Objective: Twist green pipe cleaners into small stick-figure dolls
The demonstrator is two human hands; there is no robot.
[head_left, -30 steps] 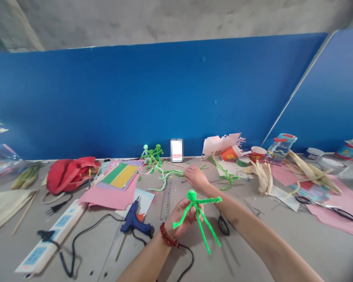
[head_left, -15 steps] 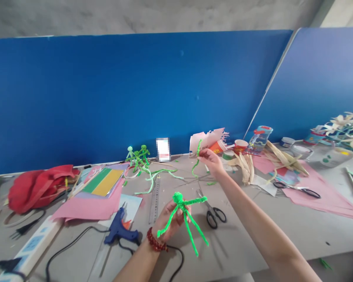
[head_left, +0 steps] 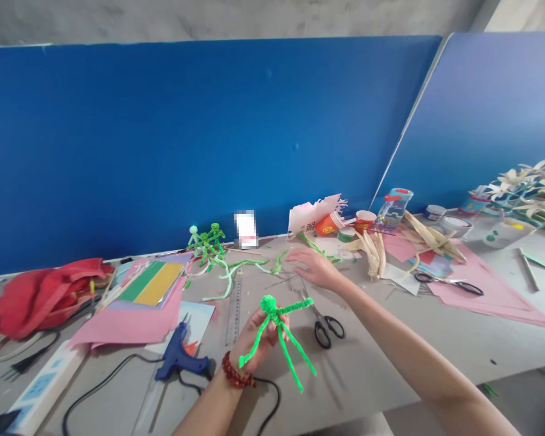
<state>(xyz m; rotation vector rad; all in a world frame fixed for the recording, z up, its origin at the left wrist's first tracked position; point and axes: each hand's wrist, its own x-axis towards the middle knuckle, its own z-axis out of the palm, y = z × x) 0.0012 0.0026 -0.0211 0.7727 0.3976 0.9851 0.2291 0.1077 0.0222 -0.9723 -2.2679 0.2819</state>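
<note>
In the head view, a green pipe-cleaner figure [head_left: 278,321] is held above the front part of the desk [head_left: 358,381] by the left hand [head_left: 257,342], whose curled fingers pinch the figure at its body. A bead bracelet [head_left: 233,370] is worn on that wrist. The right hand [head_left: 313,268] is spread, and nothing is held in it. It is near the green pipe-cleaner strips [head_left: 229,275] and above the scissors [head_left: 323,327]. Whether its fingers touch the desk cannot be told.

The thin legs of the figure could be bent if they were pressed against the desk. The hot glue gun [head_left: 179,358] lies close to the left forearm, so a burn could be caused if its nozzle is hot, and its black cord [head_left: 118,358] could be caught by the arm. The left thumb is hard to separate from the figure. The card [head_left: 246,230] at the back edge of the desk is blurred, and the power strip [head_left: 40,393] is cut off by the lower left corner of the view.
</note>
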